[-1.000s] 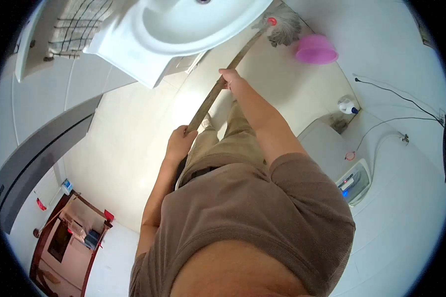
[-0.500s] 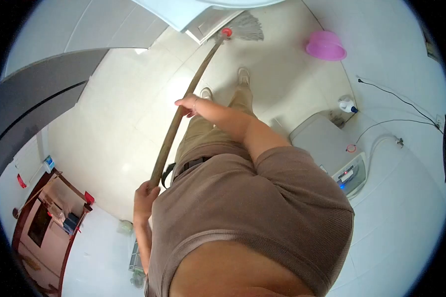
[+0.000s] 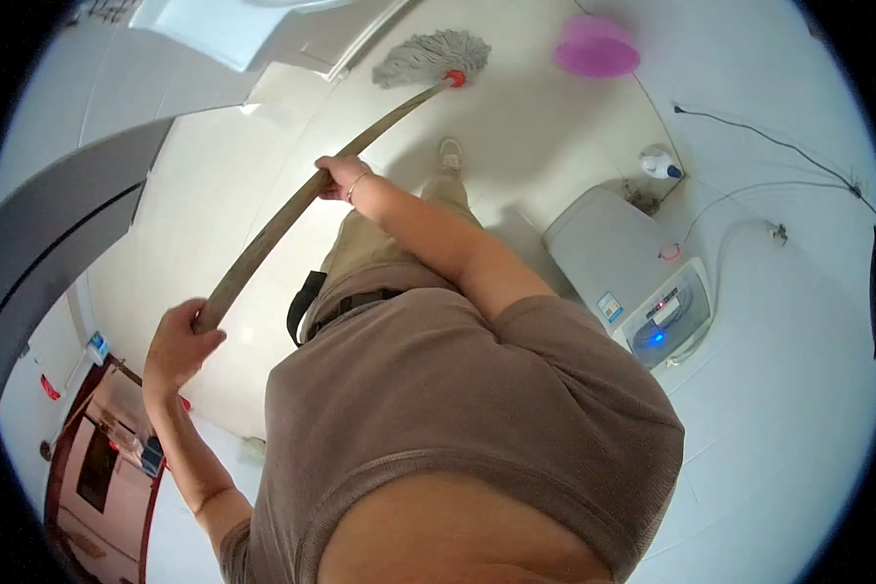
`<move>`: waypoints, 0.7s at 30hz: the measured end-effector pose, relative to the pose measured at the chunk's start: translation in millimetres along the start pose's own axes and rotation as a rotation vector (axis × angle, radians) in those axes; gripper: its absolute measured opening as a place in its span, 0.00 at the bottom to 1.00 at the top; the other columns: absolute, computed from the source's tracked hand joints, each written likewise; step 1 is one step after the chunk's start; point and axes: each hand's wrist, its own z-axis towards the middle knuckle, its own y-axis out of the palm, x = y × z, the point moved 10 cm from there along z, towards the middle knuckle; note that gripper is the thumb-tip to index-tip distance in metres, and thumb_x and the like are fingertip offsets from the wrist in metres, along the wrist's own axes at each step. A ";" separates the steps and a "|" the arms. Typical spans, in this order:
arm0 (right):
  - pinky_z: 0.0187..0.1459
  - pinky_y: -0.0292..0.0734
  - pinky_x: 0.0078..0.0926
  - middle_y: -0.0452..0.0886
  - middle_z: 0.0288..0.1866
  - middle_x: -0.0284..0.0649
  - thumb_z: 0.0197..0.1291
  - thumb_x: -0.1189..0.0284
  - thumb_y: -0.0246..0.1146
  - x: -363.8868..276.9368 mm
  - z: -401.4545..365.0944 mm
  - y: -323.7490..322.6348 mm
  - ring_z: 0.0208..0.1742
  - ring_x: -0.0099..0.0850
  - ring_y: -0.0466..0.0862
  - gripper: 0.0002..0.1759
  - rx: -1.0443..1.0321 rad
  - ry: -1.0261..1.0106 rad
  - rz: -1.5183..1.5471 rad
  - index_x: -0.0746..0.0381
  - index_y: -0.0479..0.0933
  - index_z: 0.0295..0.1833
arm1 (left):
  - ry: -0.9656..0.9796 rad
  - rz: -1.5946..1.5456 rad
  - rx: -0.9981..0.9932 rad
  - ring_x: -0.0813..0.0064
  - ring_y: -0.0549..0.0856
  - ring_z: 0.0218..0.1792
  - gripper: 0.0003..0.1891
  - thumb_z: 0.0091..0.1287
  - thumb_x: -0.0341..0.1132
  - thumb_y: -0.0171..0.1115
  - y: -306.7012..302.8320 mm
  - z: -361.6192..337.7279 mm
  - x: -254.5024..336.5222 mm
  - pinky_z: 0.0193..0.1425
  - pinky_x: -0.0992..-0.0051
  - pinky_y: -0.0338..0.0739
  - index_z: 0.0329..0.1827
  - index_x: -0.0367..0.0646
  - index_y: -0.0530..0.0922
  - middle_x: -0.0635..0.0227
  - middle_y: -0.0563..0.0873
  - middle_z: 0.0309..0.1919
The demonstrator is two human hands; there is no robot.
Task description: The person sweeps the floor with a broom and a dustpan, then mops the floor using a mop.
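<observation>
A mop with grey string strands (image 3: pixel 433 56) and a red collar (image 3: pixel 456 78) lies with its head on the pale tiled floor. Its long wooden handle (image 3: pixel 273 234) slants down to the left across the view. Near the handle's upper end, my left hand (image 3: pixel 178 350) is closed around the wood, out to the left of my body. My right hand (image 3: pixel 341 178) grips the handle farther down, about midway, with a bracelet at the wrist. The mop head rests beyond my feet, close to the base of a white-fronted fixture.
A pink basin (image 3: pixel 597 47) stands on the floor by the right wall. To my right is a grey-topped washing machine (image 3: pixel 613 243) with a lit panel, a white bottle (image 3: pixel 658 162) and cables near it. Grey cabinets (image 3: pixel 63 229) run along the left. A doorway (image 3: pixel 97 477) is at lower left.
The mop head has swept left across the floor, its strands now trailing leftward. My left hand has moved out left and up with the handle end; my right hand has shifted slightly left.
</observation>
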 end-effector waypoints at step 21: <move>0.29 0.79 0.41 0.73 0.28 0.38 0.50 0.70 0.64 -202.3 -93.7 -499.3 0.24 0.34 0.76 0.10 0.675 -0.336 0.380 0.62 0.70 0.33 | 0.851 0.391 -0.090 0.52 0.81 0.39 0.15 0.52 0.38 0.55 266.9 125.9 450.5 0.46 0.58 0.74 0.36 0.37 0.77 0.51 0.82 0.34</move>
